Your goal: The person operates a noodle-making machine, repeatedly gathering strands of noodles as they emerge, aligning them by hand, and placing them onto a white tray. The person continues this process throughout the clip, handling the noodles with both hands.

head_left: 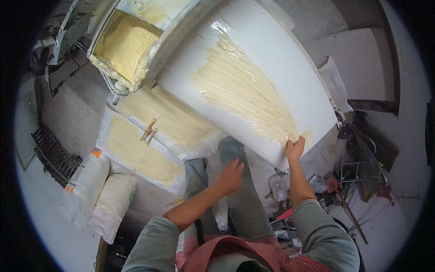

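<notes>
A long sheet of pale yellow noodle strands (242, 86) lies across a white tabletop (299, 59), its strands running from the far end toward me. At their near end my right hand (296, 147) is closed on the bunched ends of the noodles, close to the table's near edge. My left hand (228, 177) hovers over or rests on my thigh, apart from the noodles, with its fingers loosely apart and nothing visible in it.
A machine tray of yellow flour (129, 47) stands at the far left. Below it, a low plastic-covered surface (136, 152) carries more pale yellow strands or dough and a small brown tool (148, 131). White sacks (113, 199) stand lower left; a red-headed tool (333, 185) and clutter lie right.
</notes>
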Available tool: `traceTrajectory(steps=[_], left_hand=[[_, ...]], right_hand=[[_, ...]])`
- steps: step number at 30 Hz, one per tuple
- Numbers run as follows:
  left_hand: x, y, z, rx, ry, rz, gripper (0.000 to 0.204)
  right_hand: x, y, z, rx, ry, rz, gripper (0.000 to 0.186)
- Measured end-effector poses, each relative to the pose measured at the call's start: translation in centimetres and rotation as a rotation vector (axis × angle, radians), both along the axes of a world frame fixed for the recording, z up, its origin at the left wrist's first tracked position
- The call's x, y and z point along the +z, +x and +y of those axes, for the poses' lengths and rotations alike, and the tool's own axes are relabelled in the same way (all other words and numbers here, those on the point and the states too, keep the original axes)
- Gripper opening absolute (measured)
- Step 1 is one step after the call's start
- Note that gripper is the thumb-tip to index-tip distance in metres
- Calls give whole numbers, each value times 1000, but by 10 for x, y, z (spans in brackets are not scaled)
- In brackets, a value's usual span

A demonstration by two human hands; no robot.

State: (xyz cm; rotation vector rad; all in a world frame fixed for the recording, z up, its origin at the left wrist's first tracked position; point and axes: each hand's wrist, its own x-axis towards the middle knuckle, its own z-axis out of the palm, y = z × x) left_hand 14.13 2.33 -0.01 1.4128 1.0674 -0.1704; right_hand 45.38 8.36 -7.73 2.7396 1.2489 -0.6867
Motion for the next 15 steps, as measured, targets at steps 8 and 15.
traceTrajectory(steps=[8, 15], left_hand=[[21, -41, 86, 412, 457, -220, 85], [69, -103, 118, 372, 519, -438, 54]], right_hand=[[134, -99, 66, 498, -334, 929, 48], [291, -238, 119, 882, -492, 1338, 37]])
